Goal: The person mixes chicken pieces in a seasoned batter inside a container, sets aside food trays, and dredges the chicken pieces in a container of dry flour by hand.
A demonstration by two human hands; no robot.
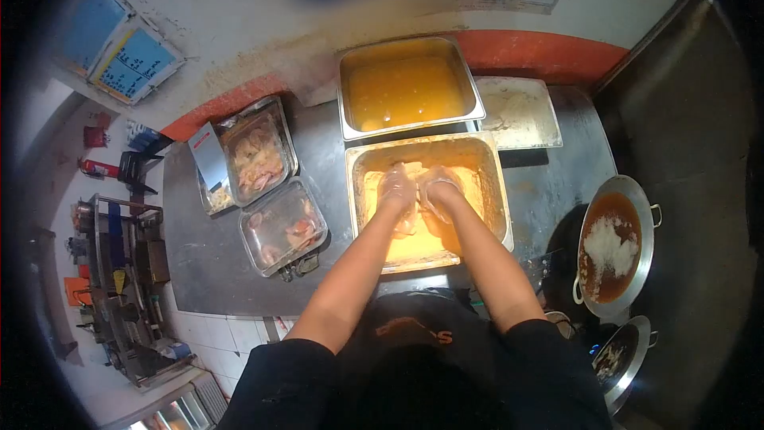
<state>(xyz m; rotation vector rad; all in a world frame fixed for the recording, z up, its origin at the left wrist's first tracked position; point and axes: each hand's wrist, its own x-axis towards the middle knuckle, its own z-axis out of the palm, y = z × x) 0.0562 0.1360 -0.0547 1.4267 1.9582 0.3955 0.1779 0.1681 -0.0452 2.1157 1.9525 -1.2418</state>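
Note:
Both of my hands are in clear gloves, down in a deep metal pan [506,215] of orange-yellow flour-like powder [426,243]. My left hand [398,189] curls into the powder on the left side, and a pale coated lump shows just below it. Close beside it, my right hand [439,188] is curled inward with its fingertips sunk in the powder. What either hand grips is hidden by the coating and the gloves. Directly behind stands a second metal pan [410,84] of yellow-orange liquid with a few bits floating in it.
On the left are a clear tub [282,227] and a tray [259,155], both with raw chicken pieces. A flat metal lid or tray [521,115] lies at the back right. Two wide pans stand at the right, one with brown oil [611,247] and pale foam, one darker [621,362].

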